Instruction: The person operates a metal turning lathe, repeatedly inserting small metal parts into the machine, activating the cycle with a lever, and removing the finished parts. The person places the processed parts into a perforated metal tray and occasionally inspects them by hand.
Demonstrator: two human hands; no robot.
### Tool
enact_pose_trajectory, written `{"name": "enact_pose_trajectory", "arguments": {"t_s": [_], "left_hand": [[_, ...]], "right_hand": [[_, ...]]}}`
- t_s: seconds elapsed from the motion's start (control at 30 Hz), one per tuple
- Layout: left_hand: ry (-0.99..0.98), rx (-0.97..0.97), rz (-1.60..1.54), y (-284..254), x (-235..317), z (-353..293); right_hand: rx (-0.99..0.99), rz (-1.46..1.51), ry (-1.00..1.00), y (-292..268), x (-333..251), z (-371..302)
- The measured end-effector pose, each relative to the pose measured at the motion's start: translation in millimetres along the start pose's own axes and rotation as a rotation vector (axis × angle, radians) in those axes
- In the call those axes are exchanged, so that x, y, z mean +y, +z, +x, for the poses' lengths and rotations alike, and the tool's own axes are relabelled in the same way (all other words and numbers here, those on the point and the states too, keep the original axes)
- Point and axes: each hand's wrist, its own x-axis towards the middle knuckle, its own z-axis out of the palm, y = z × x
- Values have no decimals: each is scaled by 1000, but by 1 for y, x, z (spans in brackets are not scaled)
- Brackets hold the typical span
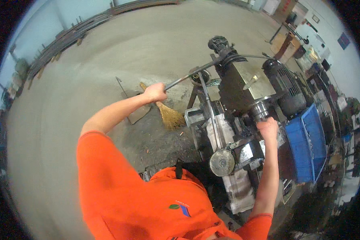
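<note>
My left hand (155, 93) is closed around the near end of a long metal lever (186, 78). That lever runs up to the far end of a greasy metalworking machine (233, 86). At the machine's round metal spindle (261, 110), my right hand (268, 129) is closed just in front of its face. Whatever its fingers hold there is hidden by the hand. A second, shiny bar (213, 116) slants between my arms down to a round metal hub (222, 162). A dark ribbed motor (285, 86) sits right of the spindle housing.
A blue plastic crate (304, 144) stands right of the machine. On the floor to the left lie a straw broom (170, 116) and a dustpan (139, 115). Long metal bars (68, 40) are stacked along the far left wall. Cluttered goods line the right wall.
</note>
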Motion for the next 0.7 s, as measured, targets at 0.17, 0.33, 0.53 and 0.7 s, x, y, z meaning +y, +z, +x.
{"name": "enact_pose_trajectory", "arguments": {"t_s": [0.17, 0.33, 0.53, 0.7], "left_hand": [[2, -256, -390, -10, 5, 8], [-14, -299, -455, -5, 4, 8], [99, -251, -324, -9, 8, 11], [179, -250, -321, -12, 16, 42]], "right_hand": [[106, 131, -98, -62, 53, -24], [242, 160, 20, -128, 178, -37], [426, 44, 56, -155, 173, -99], [325, 34, 440, -154, 136, -193]]}}
